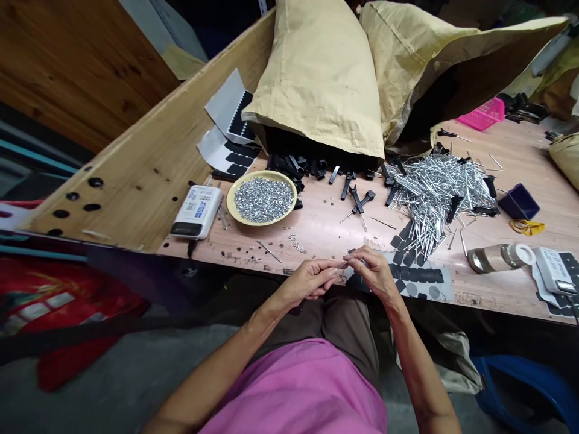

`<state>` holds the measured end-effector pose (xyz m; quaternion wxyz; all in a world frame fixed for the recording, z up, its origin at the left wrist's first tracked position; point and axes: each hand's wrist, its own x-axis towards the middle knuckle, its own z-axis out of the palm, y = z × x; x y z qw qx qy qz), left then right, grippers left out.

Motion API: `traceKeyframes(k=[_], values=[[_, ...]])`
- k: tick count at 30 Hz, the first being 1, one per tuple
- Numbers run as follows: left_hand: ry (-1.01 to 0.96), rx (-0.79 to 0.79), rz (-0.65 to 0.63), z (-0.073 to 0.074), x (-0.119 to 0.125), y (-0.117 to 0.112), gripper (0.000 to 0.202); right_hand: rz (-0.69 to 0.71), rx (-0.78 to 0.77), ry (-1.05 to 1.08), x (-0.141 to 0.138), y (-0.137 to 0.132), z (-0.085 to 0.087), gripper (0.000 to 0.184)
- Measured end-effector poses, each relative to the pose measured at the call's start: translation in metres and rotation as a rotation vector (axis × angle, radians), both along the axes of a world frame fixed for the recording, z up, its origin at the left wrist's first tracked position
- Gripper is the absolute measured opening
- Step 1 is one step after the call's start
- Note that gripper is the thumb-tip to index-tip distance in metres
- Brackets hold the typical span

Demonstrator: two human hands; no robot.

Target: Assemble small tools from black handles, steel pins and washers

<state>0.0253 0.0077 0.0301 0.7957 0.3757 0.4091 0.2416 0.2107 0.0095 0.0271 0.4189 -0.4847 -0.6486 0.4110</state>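
At the table's front edge, my left hand (311, 279) and my right hand (373, 272) meet with fingers pinched together. Between their fingertips shows a short bit of a thin metal rod (342, 265); its ends are hidden by my fingers. Under and beside my right hand lies a grey backing sheet (446, 290) with black adhesive pads (418, 275). Small metal rings (296, 242) are scattered on the table beyond my left hand, and a loose rod (269, 251) lies to its left. Farther off are black plastic clips with rods (357, 200).
A yellow bowl (230, 208) of small metal nuts or rings stands left, beside a white device (198, 211). A pile of metal rods (446, 187) lies right, near a glass jar (493, 258) and a dark blue box (518, 202). Large paper sacks (323, 78) stand behind.
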Motion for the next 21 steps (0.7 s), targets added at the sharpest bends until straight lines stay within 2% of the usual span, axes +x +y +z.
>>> traceKeyframes(k=[3,8,11,21], values=[[-0.015,-0.023,-0.016,0.002,0.001,0.000,0.057,0.008,0.017,-0.017,0.000,-0.003,0.002,0.033],[-0.106,-0.105,0.017,0.003,0.006,0.000,0.062,-0.143,0.079,-0.046,-0.008,-0.007,0.002,0.032],[-0.148,-0.135,0.033,0.004,0.008,0.001,0.067,-0.178,0.082,0.010,-0.011,-0.008,0.002,0.027],[-0.068,0.005,-0.006,0.002,0.007,-0.001,0.065,-0.112,-0.184,0.260,-0.001,-0.006,0.001,0.026]])
